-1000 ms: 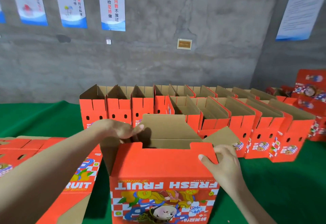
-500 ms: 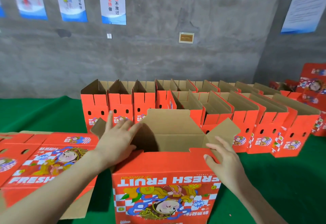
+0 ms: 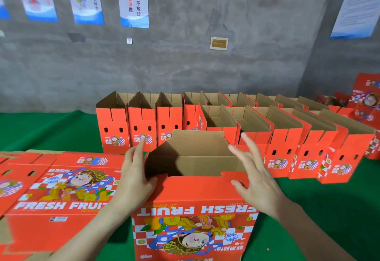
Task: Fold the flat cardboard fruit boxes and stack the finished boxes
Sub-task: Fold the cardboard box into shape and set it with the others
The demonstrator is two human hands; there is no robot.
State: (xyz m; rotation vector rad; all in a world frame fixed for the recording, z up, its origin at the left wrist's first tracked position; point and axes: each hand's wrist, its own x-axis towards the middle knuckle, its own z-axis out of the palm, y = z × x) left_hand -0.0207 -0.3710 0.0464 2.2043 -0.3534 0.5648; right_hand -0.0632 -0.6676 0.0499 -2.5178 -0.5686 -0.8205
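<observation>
A red "FRESH FRUIT" cardboard box (image 3: 193, 215) stands upright and open-topped on the green table, right in front of me, its print upside down. My left hand (image 3: 134, 175) lies flat against the box's left side flap, fingers straight, thumb at the front rim. My right hand (image 3: 256, 175) hovers over the right top edge with fingers spread, holding nothing. A pile of flat unfolded boxes (image 3: 59, 191) lies to the left. Several folded boxes (image 3: 236, 129) stand in rows behind.
The green table cloth (image 3: 329, 209) shows at the right and far left. A grey concrete wall (image 3: 185, 65) with posters rises behind the rows. More red boxes (image 3: 366, 100) are piled at the far right.
Both hands let go of the box's top edges and opened. The left hand went from inside the box to its left flap; the right hand lifted off the front panel.
</observation>
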